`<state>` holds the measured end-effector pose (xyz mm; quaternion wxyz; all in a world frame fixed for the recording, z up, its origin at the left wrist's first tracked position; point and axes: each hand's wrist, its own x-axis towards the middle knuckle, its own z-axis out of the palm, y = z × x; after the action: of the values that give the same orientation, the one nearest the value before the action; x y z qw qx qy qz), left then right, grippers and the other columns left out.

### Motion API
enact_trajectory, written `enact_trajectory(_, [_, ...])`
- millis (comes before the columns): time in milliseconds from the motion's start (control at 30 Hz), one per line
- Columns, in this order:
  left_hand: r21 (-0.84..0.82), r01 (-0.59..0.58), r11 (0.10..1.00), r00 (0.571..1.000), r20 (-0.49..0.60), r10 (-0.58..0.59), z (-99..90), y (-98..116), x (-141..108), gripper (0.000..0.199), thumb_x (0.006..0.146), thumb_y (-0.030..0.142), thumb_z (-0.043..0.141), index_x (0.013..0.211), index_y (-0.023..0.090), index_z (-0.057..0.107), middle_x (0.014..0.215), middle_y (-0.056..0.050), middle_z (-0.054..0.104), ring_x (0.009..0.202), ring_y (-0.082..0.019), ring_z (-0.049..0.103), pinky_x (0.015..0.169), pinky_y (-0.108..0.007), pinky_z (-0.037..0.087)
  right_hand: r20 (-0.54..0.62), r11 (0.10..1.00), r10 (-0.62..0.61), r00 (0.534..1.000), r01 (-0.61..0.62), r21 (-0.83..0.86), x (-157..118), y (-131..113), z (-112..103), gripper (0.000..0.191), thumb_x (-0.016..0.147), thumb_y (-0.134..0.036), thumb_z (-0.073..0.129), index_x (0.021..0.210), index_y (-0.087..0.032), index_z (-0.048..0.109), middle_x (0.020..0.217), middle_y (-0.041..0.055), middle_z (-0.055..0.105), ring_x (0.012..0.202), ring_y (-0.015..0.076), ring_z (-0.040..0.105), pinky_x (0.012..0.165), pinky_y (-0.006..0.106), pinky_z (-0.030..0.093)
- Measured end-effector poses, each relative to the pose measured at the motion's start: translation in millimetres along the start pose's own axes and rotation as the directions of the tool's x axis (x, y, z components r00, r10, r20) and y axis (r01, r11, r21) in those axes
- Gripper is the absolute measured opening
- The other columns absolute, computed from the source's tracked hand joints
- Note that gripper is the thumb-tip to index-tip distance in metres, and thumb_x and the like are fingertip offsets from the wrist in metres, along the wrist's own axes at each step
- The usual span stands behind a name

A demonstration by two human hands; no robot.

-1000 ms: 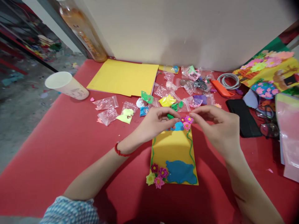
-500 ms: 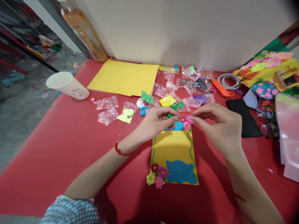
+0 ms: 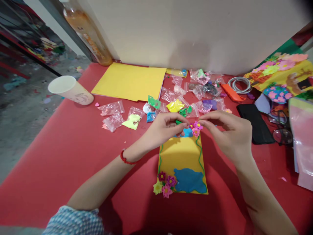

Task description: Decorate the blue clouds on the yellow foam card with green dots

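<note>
Your right hand point(image 3: 231, 134) has shifted slightly beside the far flowers point(image 3: 196, 132), its grip unclear. Your left hand point(image 3: 163, 128) closes round green clay point(image 3: 178, 122), seemingly keeping it handy.

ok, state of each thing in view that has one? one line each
Left hand: curled, holding green piece
Right hand: thumb and forefinger close together by pink flowers, grip unclear
Yellow card: lying down, decorated
Paper cup: upright, uncovered
Bottle: upright, amber liquid inside
Yellow paper: lying flat
Cable: coiled
Orange cutter: lying down, blade unclear
</note>
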<state>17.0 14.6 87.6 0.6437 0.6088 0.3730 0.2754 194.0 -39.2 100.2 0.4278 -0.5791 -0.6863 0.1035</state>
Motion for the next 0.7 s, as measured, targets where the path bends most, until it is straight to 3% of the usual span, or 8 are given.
enact_trajectory(167, [-0.016, -0.002, 1.000, 1.000, 0.002, 0.002, 0.7, 0.2, 0.0, 0.011, 0.078, 0.021, 0.060, 0.081, 0.011, 0.063, 0.061, 0.000, 0.061, 0.057, -0.008, 0.056, 0.053, -0.020, 0.044, 0.019, 0.998, -0.040, 0.999, 0.041, -0.045, -0.6, -1.7, 0.4, 0.009, 0.082, -0.014, 0.060, 0.077, -0.021, 0.064, 0.075, -0.0008, 0.070, 0.068, 0.0129, 0.065, 0.063, 0.025, 0.052])
enact_trajectory(300, [-0.012, 0.002, 1.000, 1.000, 0.008, -0.002, 1.2, 0.7, 0.1, 0.012, 0.077, 0.021, 0.060, 0.082, 0.011, 0.064, 0.061, 0.000, 0.061, 0.057, -0.009, 0.056, 0.053, -0.020, 0.045, 0.012, 1.000, -0.003, 1.000, 0.003, -0.013, -1.7, -5.3, 1.2, 0.011, 0.080, -0.012, 0.061, 0.074, -0.020, 0.064, 0.072, -0.0014, 0.070, 0.065, 0.0114, 0.064, 0.061, 0.023, 0.051])
enact_trajectory(467, [-0.006, -0.003, 1.000, 1.000, 0.003, 0.003, 1.7, 1.8, 0.4, 0.012, 0.076, 0.020, 0.060, 0.080, 0.010, 0.064, 0.063, 0.000, 0.061, 0.058, -0.009, 0.056, 0.054, -0.021, 0.044, 0.092, 0.958, 0.198, 0.976, -0.213, 0.193, -1.2, -4.1, 3.4, 0.005, 0.078, -0.021, 0.066, 0.074, -0.022, 0.069, 0.070, -0.0023, 0.070, 0.063, 0.0117, 0.065, 0.061, 0.023, 0.053])
enact_trajectory(567, [-0.003, 0.002, 1.000, 1.000, 0.000, -0.002, 2.0, 2.1, 0.2, 0.012, 0.076, 0.021, 0.061, 0.080, 0.011, 0.064, 0.063, 0.000, 0.060, 0.057, -0.008, 0.056, 0.054, -0.021, 0.044, 0.174, 0.876, 0.320, 0.931, -0.361, 0.321, 1.0, -2.3, 2.8, 0.003, 0.073, -0.025, 0.069, 0.074, -0.022, 0.071, 0.069, -0.0019, 0.071, 0.063, 0.0123, 0.065, 0.057, 0.023, 0.054])
enact_trajectory(700, [-0.012, 0.011, 1.000, 1.000, -0.004, -0.011, 2.2, 2.3, -0.2, 0.011, 0.075, 0.020, 0.060, 0.080, 0.011, 0.064, 0.064, 0.000, 0.060, 0.058, -0.008, 0.056, 0.053, -0.021, 0.044, 0.294, 0.770, 0.390, 0.873, -0.484, 0.416, 4.3, 0.2, 0.4, 0.011, 0.072, -0.031, 0.070, 0.075, -0.021, 0.071, 0.067, -0.0001, 0.070, 0.059, 0.0124, 0.065, 0.052, 0.023, 0.051])
